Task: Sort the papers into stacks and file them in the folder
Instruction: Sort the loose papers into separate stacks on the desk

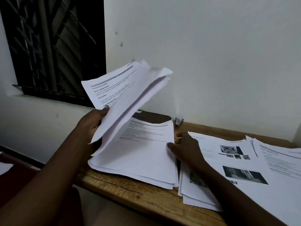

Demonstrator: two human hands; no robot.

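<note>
White sheaf (128,95) is pinched up by the left hand (91,126). The right hand (187,147) thumbs the stack (143,157) on the bench (130,194); grip unclear. Best peel one sheet, keeping edges square.

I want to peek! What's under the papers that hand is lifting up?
Under the lifted papers in the left hand lies another stack with a printed top page, on the wooden table. The right hand touches its edge. The stack covers whatever lies beneath it.
</note>
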